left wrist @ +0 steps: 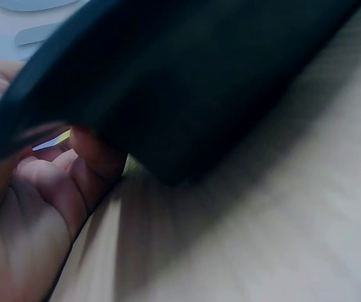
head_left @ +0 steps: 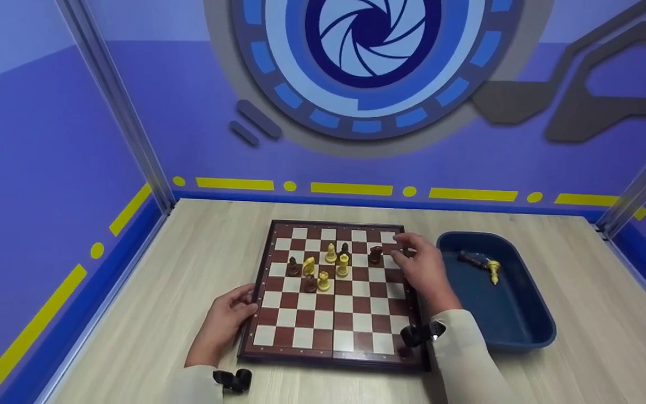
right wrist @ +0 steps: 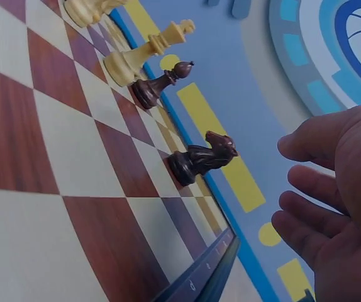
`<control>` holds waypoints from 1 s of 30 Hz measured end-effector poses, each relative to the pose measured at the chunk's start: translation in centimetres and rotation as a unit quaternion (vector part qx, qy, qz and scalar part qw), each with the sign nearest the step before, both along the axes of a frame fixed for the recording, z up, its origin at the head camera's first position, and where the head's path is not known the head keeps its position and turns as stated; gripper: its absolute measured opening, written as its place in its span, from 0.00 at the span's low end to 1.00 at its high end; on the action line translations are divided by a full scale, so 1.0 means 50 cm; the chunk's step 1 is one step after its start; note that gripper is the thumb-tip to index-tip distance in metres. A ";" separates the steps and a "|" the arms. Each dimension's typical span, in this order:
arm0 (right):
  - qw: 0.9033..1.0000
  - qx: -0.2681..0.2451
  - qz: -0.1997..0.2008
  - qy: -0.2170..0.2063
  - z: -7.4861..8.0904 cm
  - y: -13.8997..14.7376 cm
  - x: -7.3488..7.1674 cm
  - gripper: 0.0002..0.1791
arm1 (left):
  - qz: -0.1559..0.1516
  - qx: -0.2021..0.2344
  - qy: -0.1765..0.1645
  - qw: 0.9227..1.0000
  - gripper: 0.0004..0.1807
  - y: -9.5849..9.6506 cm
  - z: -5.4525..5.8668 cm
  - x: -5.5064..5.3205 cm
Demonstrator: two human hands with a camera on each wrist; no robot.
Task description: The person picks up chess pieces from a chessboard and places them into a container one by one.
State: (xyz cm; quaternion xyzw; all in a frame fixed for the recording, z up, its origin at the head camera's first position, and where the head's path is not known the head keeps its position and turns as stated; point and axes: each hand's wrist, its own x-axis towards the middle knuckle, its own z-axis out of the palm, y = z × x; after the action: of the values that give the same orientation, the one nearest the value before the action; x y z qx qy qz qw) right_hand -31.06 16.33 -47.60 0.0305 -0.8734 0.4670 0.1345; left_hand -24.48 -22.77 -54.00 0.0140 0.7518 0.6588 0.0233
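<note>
A brown-and-white chessboard (head_left: 353, 320) lies on the table with several cream and dark pieces standing toward its far half. My left hand (head_left: 226, 317) holds the board's left edge; in the left wrist view its fingers (left wrist: 95, 151) bend in under the dark rim. Over the right edge, my right hand (head_left: 425, 269) has its thumb and fingers apart and nothing between them. Nearest to it stands a dark knight (right wrist: 202, 158), a short gap from the fingertips. Farther left are a cream king (right wrist: 144, 55), a dark bishop (right wrist: 158, 87) and a cream rook (head_left: 323, 281).
A blue tray (head_left: 530, 292) stands right of the board, beside my right forearm. A dark piece (head_left: 470, 258) and a cream piece (head_left: 493, 271) lie on their sides in it. Purple-blue wall panels (head_left: 188, 123) enclose the table's back and sides.
</note>
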 end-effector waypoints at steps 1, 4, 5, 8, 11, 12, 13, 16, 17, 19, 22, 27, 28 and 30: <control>1.000 0.001 0.001 -0.003 0.000 -0.003 -0.003 0.18 | 0.000 0.000 0.001 1.000 0.27 -0.001 0.002 -0.001; 1.000 0.006 0.001 -0.015 -0.002 -0.011 -0.011 0.18 | 0.002 0.005 -0.003 1.000 0.28 -0.001 0.006 -0.004; 1.000 0.011 0.003 -0.021 -0.003 -0.014 -0.013 0.18 | 0.002 0.010 -0.005 1.000 0.28 -0.002 0.007 -0.005; 0.999 0.020 0.010 -0.033 -0.005 -0.019 -0.019 0.18 | 0.000 0.020 -0.005 1.000 0.28 -0.001 0.007 -0.006; 0.998 0.024 0.023 -0.046 -0.011 -0.024 -0.023 0.19 | 0.000 0.016 0.003 1.000 0.28 0.000 0.005 -0.004; 0.998 0.023 0.027 -0.051 -0.013 -0.026 -0.024 0.20 | 0.001 0.016 0.004 1.000 0.28 0.001 0.005 -0.003; 0.998 0.023 0.029 -0.054 -0.016 -0.028 -0.025 0.20 | 0.000 0.013 0.007 1.000 0.28 0.001 0.004 -0.002; 0.997 0.019 0.028 -0.063 -0.024 -0.034 -0.029 0.20 | -0.002 0.016 0.009 1.000 0.28 0.002 0.000 0.000; 0.997 0.015 0.026 -0.066 -0.027 -0.037 -0.030 0.20 | -0.004 0.016 0.010 1.000 0.28 0.001 -0.001 0.001; 0.997 0.005 0.024 -0.070 -0.033 -0.042 -0.034 0.19 | -0.008 0.016 0.009 1.000 0.28 0.000 -0.004 0.000; 0.997 -0.008 0.021 -0.073 -0.039 -0.050 -0.039 0.18 | -0.010 0.015 0.004 1.000 0.28 -0.002 -0.005 0.000; 0.997 -0.005 0.005 -0.074 -0.041 -0.060 -0.049 0.15 | -0.009 0.013 0.007 1.000 0.28 -0.002 -0.002 -0.002; 0.997 -0.002 0.005 -0.076 -0.040 -0.061 -0.050 0.15 | -0.008 0.013 0.008 1.000 0.28 -0.001 -0.002 -0.003; 0.997 0.004 0.009 -0.077 -0.040 -0.064 -0.052 0.15 | -0.008 0.018 0.006 1.000 0.28 -0.001 0.000 -0.003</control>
State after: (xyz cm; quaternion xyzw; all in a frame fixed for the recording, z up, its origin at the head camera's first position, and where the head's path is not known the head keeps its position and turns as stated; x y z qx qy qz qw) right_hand -33.68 13.14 -49.59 0.0024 -0.8827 0.4657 0.0624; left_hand -24.64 -22.83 -53.98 0.0246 0.7397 0.6720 0.0234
